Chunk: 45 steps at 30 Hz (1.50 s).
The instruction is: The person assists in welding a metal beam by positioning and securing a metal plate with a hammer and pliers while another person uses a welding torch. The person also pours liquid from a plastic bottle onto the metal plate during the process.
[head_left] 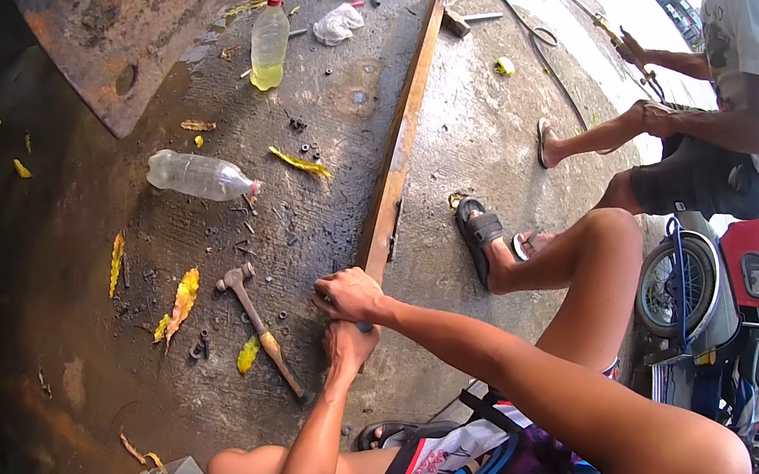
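Observation:
A long brown beam [404, 143], wood or rusty metal, runs from the far right of middle down to my hands. My right hand [350, 296] is closed at its near end, fingers curled toward the left. Just below it, my left hand [349, 343] is closed too, close against the right one. Whatever lies in the fingers is mostly hidden; a small dark bit shows by the left hand. A ball-peen hammer [260, 329] with a wooden handle lies on the concrete to the left of my hands. Small nuts and bolts [202, 343] are scattered near it.
Two plastic bottles, one clear [198, 174], one with yellowish liquid [270, 45], are on the wet ground. A rusty steel plate [123, 38] juts in at top left. Another person [747, 20] sits at right holding a cutting torch [601, 23]; its hose [557, 74] trails nearby.

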Each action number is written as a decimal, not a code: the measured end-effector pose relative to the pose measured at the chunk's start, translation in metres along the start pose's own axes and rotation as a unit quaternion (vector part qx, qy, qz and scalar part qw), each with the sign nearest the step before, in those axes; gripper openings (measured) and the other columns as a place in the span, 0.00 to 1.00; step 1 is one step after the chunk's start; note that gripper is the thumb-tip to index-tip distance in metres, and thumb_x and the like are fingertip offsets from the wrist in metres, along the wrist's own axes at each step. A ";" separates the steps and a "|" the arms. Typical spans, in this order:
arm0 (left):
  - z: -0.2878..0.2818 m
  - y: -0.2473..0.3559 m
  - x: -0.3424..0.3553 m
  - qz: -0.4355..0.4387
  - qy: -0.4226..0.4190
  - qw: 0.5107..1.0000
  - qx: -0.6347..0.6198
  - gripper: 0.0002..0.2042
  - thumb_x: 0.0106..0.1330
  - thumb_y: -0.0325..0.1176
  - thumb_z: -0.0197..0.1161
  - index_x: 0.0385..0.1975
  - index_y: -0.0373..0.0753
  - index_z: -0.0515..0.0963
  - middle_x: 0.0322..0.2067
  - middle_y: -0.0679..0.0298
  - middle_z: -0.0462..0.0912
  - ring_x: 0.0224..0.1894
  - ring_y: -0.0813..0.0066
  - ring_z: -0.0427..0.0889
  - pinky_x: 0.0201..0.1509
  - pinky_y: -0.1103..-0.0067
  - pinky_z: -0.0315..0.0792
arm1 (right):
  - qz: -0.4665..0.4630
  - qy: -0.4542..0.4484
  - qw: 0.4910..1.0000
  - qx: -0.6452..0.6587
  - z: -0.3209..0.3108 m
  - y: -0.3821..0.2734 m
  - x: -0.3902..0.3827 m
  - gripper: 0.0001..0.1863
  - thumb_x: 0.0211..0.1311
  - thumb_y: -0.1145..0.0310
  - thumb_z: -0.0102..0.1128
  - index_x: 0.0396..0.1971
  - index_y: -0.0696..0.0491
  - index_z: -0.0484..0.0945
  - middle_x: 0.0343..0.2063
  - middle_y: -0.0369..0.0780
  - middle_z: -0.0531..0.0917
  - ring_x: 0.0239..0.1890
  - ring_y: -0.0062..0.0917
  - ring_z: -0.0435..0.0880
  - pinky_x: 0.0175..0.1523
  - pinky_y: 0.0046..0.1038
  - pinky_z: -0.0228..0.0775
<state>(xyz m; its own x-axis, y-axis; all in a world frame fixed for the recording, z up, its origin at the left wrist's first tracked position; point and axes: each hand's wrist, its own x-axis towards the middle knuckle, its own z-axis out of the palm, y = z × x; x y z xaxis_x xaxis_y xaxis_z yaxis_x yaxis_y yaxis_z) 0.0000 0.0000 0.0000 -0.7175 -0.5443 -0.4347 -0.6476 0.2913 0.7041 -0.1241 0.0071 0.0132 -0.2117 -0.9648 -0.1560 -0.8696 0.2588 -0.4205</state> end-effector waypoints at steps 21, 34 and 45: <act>0.002 0.002 -0.001 -0.011 -0.003 1.000 0.020 0.16 0.52 0.41 0.72 0.33 0.35 0.85 0.32 0.43 0.87 0.39 0.42 0.87 0.45 0.56 0.81 | 0.013 0.055 0.998 -0.031 0.001 -0.002 -0.005 0.21 0.72 0.50 0.54 0.29 0.54 0.81 0.29 0.46 0.86 0.34 0.45 0.87 0.41 0.44 0.79; -0.005 0.014 -0.006 -0.024 0.098 0.994 0.049 0.18 0.51 0.45 0.74 0.29 0.34 0.85 0.31 0.42 0.86 0.39 0.41 0.86 0.46 0.56 0.81 | -0.019 0.038 0.999 0.017 -0.012 -0.003 0.003 0.21 0.71 0.51 0.55 0.32 0.55 0.82 0.31 0.50 0.87 0.35 0.48 0.88 0.43 0.46 0.80; -0.003 0.013 -0.022 -0.095 0.059 0.990 0.082 0.23 0.49 0.47 0.72 0.38 0.33 0.86 0.43 0.40 0.85 0.50 0.47 0.85 0.59 0.61 0.77 | -0.022 0.009 1.000 0.012 -0.010 -0.009 -0.001 0.19 0.71 0.53 0.55 0.31 0.54 0.83 0.30 0.53 0.87 0.33 0.52 0.87 0.42 0.48 0.79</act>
<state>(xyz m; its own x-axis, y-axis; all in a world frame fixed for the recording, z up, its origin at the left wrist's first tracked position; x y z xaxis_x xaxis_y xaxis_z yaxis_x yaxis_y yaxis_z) 0.0082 0.0138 0.0203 -0.5493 -0.6870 -0.4757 -0.8085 0.2931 0.5103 -0.1208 0.0056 0.0257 -0.1821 -0.9757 -0.1222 -0.8668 0.2180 -0.4486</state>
